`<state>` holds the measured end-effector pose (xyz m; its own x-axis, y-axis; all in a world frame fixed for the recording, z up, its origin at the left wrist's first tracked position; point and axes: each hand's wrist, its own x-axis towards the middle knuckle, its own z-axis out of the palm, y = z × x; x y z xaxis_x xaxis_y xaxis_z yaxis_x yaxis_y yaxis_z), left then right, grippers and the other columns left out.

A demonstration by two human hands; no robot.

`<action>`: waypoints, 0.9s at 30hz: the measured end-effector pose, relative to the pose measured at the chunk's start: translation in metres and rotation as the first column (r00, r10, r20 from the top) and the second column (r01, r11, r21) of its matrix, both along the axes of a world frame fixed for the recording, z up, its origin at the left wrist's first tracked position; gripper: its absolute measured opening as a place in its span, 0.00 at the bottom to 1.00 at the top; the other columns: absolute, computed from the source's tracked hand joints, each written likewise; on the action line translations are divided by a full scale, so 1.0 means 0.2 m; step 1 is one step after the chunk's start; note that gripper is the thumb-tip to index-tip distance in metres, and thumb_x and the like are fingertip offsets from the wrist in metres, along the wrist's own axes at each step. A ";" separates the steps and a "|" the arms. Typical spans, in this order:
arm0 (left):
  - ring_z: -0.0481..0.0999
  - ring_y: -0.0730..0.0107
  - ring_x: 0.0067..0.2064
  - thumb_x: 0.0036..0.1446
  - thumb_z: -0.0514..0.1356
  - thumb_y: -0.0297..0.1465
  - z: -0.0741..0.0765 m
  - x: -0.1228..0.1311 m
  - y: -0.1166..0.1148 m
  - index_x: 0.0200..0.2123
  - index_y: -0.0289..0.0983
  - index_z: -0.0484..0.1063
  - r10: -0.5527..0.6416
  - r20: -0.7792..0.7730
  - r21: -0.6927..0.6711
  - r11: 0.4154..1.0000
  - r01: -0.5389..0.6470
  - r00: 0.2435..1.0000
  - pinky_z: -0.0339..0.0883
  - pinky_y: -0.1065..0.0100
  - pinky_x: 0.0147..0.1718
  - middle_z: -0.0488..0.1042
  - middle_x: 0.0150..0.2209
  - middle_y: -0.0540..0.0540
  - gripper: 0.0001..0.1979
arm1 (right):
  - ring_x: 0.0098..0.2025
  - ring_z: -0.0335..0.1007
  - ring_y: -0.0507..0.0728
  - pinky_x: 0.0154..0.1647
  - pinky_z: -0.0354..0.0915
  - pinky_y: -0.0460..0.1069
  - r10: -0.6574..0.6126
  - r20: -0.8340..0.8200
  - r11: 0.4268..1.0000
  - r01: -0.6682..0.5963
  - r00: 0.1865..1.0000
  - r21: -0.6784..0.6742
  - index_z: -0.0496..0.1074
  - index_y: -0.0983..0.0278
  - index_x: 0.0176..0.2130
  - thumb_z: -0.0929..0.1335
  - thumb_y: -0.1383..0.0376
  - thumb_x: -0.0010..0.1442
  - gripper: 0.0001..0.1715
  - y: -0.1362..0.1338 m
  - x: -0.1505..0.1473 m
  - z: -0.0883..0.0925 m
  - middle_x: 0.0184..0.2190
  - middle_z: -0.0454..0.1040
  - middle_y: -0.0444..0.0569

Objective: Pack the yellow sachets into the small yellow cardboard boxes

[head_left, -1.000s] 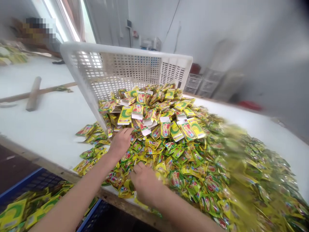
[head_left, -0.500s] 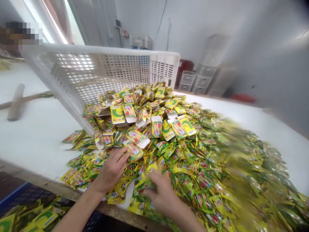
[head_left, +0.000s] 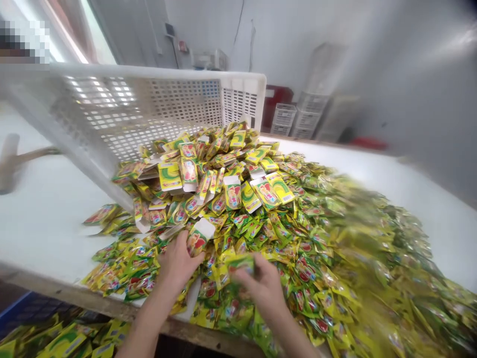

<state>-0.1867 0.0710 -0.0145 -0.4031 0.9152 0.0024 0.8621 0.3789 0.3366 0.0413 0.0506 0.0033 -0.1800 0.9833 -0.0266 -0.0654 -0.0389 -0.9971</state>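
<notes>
My left hand [head_left: 179,261] is closed around a small yellow-green carton [head_left: 197,238] whose white end flap stands open toward the far side. Slightly blurred, my right hand [head_left: 261,283] pinches a green and yellow sachet [head_left: 240,266] between thumb and fingers, just right of the carton. Beneath both hands spreads a heap of shiny sachets [head_left: 309,268]. Beyond them lies a pile of flattened and part-opened cartons [head_left: 233,191], spilling from a white basket [head_left: 164,74] tipped on its side.
The white table [head_left: 85,184] has a wooden front edge [head_left: 74,297]. Below it at left, a blue crate [head_left: 22,308] stands by more filled yellow cartons [head_left: 63,343]. A blurred wooden tool [head_left: 9,161] lies at far left. White crates [head_left: 305,122] stack against the back wall.
My right hand has come up from the sachets with one in its fingers. My left hand has turned the carton more upright and drawn it lower. The view has shifted slightly right.
</notes>
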 end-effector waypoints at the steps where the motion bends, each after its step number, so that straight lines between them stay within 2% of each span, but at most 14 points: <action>1: 0.74 0.43 0.51 0.48 0.62 0.37 0.01 0.02 -0.04 0.53 0.37 0.66 -0.067 -0.016 0.048 0.997 0.068 0.998 0.65 0.50 0.48 0.75 0.48 0.36 0.27 | 0.31 0.70 0.54 0.33 0.66 0.47 -0.071 -0.043 0.997 0.072 0.997 0.008 0.73 0.64 0.34 0.73 0.62 0.55 0.08 0.02 0.02 0.04 0.29 0.74 0.44; 4: 0.73 0.49 0.52 0.48 0.63 0.33 -0.01 0.11 -0.18 0.55 0.41 0.64 -0.317 -0.029 0.211 0.925 0.315 0.948 0.66 0.55 0.49 0.73 0.51 0.40 0.29 | 0.36 0.71 0.56 0.38 0.67 0.48 -0.192 -0.087 0.972 0.201 0.978 0.119 0.73 0.63 0.39 0.70 0.63 0.58 0.08 0.08 0.03 0.11 0.34 0.76 0.47; 5: 0.74 0.51 0.50 0.48 0.63 0.33 -0.03 0.15 -0.22 0.55 0.42 0.64 -0.351 -0.013 0.249 0.906 0.343 0.936 0.68 0.56 0.47 0.73 0.50 0.41 0.29 | 0.37 0.71 0.56 0.39 0.67 0.49 -0.198 -0.040 0.962 0.202 0.979 0.184 0.73 0.63 0.40 0.70 0.64 0.58 0.08 0.09 0.03 0.11 0.34 0.75 0.47; 7: 0.75 0.52 0.48 0.50 0.63 0.35 -0.05 0.23 -0.28 0.55 0.43 0.63 -0.323 0.030 0.297 0.906 0.301 0.946 0.70 0.58 0.43 0.74 0.47 0.43 0.28 | 0.37 0.70 0.56 0.39 0.65 0.49 -0.207 0.122 0.933 0.158 0.971 0.324 0.75 0.63 0.38 0.71 0.65 0.57 0.06 0.10 0.02 0.09 0.33 0.74 0.47; 10: 0.73 0.50 0.50 0.52 0.62 0.35 -0.10 0.32 -0.32 0.55 0.42 0.62 -0.251 0.047 0.357 0.908 0.219 0.967 0.69 0.55 0.47 0.72 0.48 0.41 0.27 | 0.36 0.68 0.56 0.38 0.63 0.49 -0.215 0.351 0.900 0.045 0.911 0.433 0.76 0.63 0.37 0.69 0.68 0.58 0.05 0.09 0.03 0.04 0.32 0.72 0.47; 14: 0.73 0.49 0.49 0.50 0.63 0.31 -0.20 0.40 -0.33 0.56 0.41 0.63 -0.367 0.021 0.413 0.850 0.326 0.930 0.69 0.53 0.47 0.73 0.47 0.40 0.29 | 0.35 0.69 0.55 0.37 0.62 0.46 -0.021 0.582 0.886 -0.254 0.813 0.387 0.77 0.61 0.35 0.71 0.70 0.55 0.06 0.09 0.14 0.05 0.30 0.73 0.44; 16: 0.74 0.49 0.49 0.50 0.64 0.32 -0.24 0.44 -0.35 0.56 0.41 0.64 -0.416 0.067 0.414 0.839 0.354 0.907 0.70 0.53 0.46 0.73 0.47 0.39 0.28 | 0.37 0.71 0.55 0.39 0.63 0.46 0.032 0.645 0.864 -0.346 0.764 0.367 0.78 0.61 0.37 0.73 0.71 0.54 0.08 0.10 0.18 0.08 0.32 0.75 0.44; 20: 0.77 0.50 0.48 0.50 0.64 0.37 -0.24 0.55 -0.39 0.54 0.42 0.64 -0.350 0.336 0.340 0.911 0.234 0.874 0.73 0.56 0.43 0.76 0.48 0.41 0.27 | 0.40 0.73 0.56 0.43 0.64 0.48 -0.030 0.664 0.855 -0.324 0.747 0.404 0.76 0.61 0.45 0.73 0.70 0.55 0.16 0.11 0.22 0.13 0.36 0.77 0.47; 23: 0.80 0.51 0.43 0.47 0.65 0.39 -0.21 0.62 -0.41 0.52 0.41 0.65 -0.275 0.494 0.261 0.952 0.161 0.825 0.73 0.58 0.37 0.79 0.42 0.44 0.27 | 0.39 0.74 0.55 0.42 0.65 0.47 -0.030 0.667 0.864 -0.316 0.745 0.392 0.77 0.59 0.45 0.72 0.72 0.57 0.15 0.09 0.20 0.13 0.36 0.78 0.46; 27: 0.79 0.48 0.44 0.46 0.65 0.42 -0.22 0.67 -0.42 0.53 0.41 0.63 -0.119 0.576 0.208 0.978 -0.004 0.809 0.72 0.56 0.40 0.79 0.43 0.42 0.31 | 0.38 0.74 0.54 0.40 0.66 0.46 -0.113 0.572 0.902 -0.157 0.813 0.401 0.77 0.60 0.41 0.73 0.74 0.55 0.15 0.03 0.17 0.08 0.35 0.77 0.45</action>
